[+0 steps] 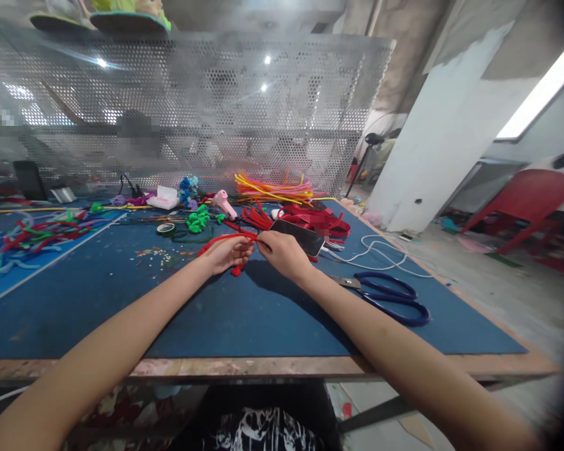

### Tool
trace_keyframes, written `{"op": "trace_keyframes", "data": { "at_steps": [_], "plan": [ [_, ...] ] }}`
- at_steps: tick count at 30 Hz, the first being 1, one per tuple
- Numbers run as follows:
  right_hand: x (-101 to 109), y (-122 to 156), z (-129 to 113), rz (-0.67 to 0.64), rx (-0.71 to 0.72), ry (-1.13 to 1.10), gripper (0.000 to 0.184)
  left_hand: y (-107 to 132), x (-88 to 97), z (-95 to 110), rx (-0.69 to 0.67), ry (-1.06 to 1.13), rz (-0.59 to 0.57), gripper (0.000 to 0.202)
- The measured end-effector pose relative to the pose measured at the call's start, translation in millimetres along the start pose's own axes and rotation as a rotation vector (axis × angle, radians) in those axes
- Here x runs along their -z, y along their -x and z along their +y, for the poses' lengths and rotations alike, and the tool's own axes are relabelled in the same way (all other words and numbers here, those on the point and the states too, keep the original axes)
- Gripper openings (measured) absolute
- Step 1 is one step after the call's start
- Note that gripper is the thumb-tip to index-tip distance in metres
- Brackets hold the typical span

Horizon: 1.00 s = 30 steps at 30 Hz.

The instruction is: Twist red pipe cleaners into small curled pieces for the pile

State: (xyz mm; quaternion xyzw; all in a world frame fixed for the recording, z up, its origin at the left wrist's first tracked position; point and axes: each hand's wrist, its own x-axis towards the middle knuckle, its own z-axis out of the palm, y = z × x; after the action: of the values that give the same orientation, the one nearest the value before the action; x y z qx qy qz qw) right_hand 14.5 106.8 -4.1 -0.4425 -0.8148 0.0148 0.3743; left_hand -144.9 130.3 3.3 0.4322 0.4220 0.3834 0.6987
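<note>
Between my two hands, above the middle of the blue mat [216,326], is a red pipe cleaner [226,236]. My left hand [231,254] is curled round it, the fingers bent inward. Pinched at its right end are the fingertips of my right hand [282,252]. A small red twisted piece [237,270] shows just under my left fingers; whether it joins the pipe cleaner I cannot tell. Behind my right hand lies a black phone [298,238], partly covered. Blue-handled scissors [390,294] rest to the right of my right forearm.
Red ribbon and pipe cleaners [314,219], an orange and yellow bundle [272,188], a pink glue gun [224,203] and green curled pieces [198,217] lie toward the back. Mixed pipe cleaners [51,238] are at left. A white cable [380,254] loops at right. A perforated metal panel [192,113] stands behind.
</note>
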Motion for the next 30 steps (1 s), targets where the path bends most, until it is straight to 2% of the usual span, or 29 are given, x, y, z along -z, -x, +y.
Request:
{"op": "trace_keyframes", "data": {
  "at_steps": [4, 10, 15, 23, 30],
  "plan": [
    [-0.3, -0.3, 1.6, 0.012, 0.099, 0.188, 0.019, 2.9, -2.9, 3.3, 0.069, 0.069, -0.024, 0.019],
    [-0.5, 1.0, 6.8, 0.040, 0.168, 0.352, 0.023, 2.0, -4.9, 3.7, 0.049, 0.158, -0.001, 0.023],
    [-0.5, 1.1, 6.2, 0.057, 0.174, 0.406, 0.023, 1.5, -5.4, 2.0, 0.035, 0.182, 0.000, 0.018],
    [0.2, 0.4, 1.7, 0.019, 0.155, 0.350, 0.022, -4.7, -0.8, -2.7, 0.004, 0.160, -0.044, 0.008],
    [2.3, 2.5, -2.8, 0.017, 0.066, 0.082, 0.020, -0.6, -0.7, -4.8, -0.147, 0.053, -0.115, 0.017]
  ]
}}
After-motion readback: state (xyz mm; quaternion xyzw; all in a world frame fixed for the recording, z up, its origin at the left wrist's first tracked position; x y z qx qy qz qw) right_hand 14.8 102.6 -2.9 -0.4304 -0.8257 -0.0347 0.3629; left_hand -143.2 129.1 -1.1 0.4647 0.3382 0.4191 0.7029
